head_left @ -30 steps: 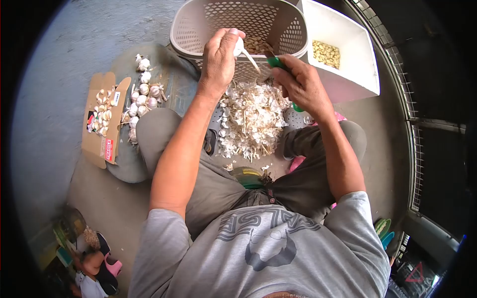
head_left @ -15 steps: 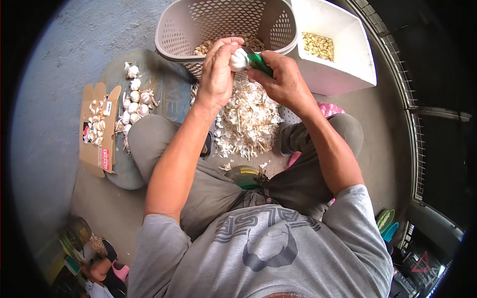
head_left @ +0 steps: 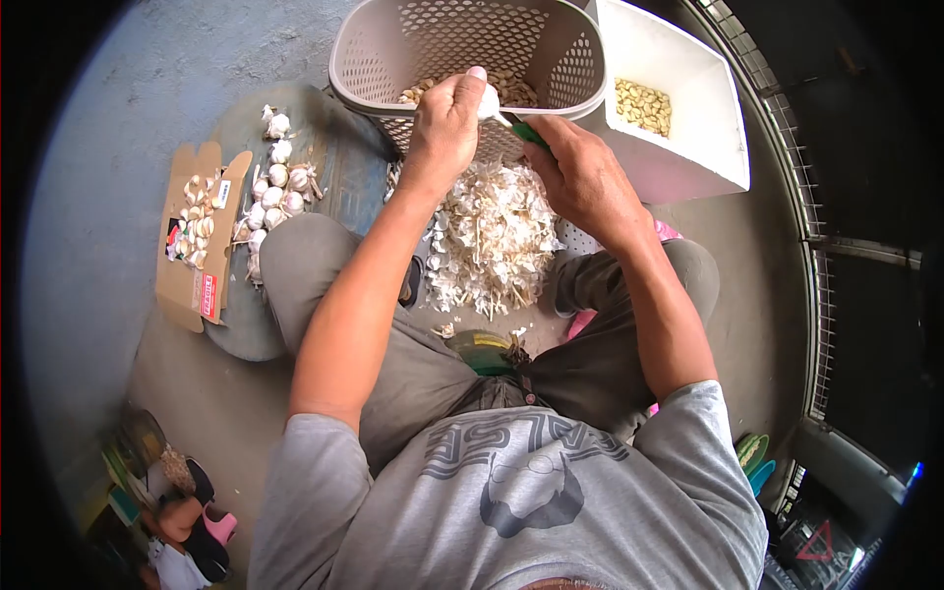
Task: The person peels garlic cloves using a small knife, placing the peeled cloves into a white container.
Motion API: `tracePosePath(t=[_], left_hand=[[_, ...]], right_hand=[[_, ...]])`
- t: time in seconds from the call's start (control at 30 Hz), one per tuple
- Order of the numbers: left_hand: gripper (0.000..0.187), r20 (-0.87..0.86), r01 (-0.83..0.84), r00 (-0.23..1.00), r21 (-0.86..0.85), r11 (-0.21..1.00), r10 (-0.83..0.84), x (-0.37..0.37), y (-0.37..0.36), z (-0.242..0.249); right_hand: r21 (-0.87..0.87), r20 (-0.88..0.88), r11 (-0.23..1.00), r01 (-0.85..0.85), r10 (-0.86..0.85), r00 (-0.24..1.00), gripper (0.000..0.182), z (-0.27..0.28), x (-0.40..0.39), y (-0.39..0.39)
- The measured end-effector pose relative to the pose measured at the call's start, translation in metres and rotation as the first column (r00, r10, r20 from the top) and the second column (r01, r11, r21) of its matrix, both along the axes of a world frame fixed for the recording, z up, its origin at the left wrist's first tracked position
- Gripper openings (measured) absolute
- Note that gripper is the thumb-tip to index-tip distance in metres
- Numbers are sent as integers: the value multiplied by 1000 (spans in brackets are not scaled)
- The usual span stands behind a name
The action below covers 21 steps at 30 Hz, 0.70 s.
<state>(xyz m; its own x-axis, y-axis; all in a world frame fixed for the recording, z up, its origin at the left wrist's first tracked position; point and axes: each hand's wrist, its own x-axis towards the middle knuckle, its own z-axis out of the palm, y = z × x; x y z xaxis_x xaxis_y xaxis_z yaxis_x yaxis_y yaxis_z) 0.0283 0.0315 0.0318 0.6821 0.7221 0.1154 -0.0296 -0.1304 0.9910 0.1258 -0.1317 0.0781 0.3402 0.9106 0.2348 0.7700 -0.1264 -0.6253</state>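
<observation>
The left hand [head_left: 447,128] has its grip closed round a white garlic bulb [head_left: 489,102], held up over the near rim of the perforated basket [head_left: 364,69]. The right hand [head_left: 588,177] is folded round the green handle of a knife [head_left: 529,132], its tip end right by the bulb; I can't tell whether it touches. Unpeeled cloves [head_left: 511,88] lie in the basket, and yellowish cloves [head_left: 642,106] in the white box [head_left: 678,162] beside it. Below the hands there's a heap of papery skins [head_left: 492,236] between the feet. Over on the surface [head_left: 349,162], whole bulbs [head_left: 270,202] string down from the far edge, and opened cardboard [head_left: 182,295] with more cloves [head_left: 200,221] overhangs the left edge.
</observation>
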Motion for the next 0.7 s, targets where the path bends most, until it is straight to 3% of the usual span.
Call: tracePosePath(t=[0.07, 0.47, 0.7], left_hand=[[55, -63, -20, 998, 175, 984, 32, 0, -5, 6], [44, -69, -35, 994, 498, 867, 80, -3, -11, 0], [45, -92, -28, 993, 468, 883, 80, -8, -20, -5]], right_hand=[[-19, 26, 1000, 2, -2, 1000, 16, -2, 1, -1], [-63, 81, 996, -68, 73, 994, 15, -5, 0, -5], [-44, -10, 991, -124, 123, 992, 12, -23, 3, -11]])
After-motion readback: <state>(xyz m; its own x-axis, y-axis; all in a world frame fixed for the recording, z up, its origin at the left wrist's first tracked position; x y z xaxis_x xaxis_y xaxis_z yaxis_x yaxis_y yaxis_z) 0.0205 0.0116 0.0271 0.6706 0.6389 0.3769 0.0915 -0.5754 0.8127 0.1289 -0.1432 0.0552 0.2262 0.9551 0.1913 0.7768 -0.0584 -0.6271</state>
